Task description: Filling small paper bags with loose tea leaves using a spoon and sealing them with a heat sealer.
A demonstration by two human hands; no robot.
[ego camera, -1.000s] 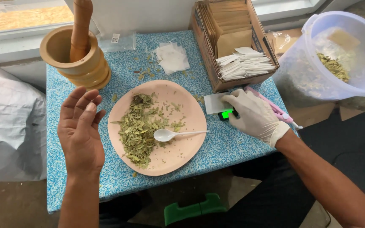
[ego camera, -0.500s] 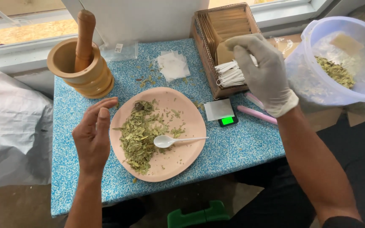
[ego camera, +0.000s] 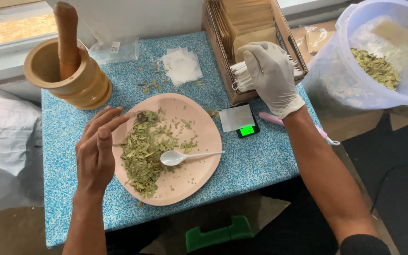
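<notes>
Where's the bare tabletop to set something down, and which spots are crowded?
Free: the near-right corner of the table, between the pink plate, the small scale and the front edge; also the near-left strip below the left hand. Crowded: the far edge, with wooden mortar, white sachets and cardboard box, where the gloved right hand reaches.

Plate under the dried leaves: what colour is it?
Pale pink; the plate shows best in the head view.

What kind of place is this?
Probably a small home workshop for packing dried herbs: a pink plate of crushed leaves, a pocket scale, a wooden mortar, and a box of paper sachets.
</notes>
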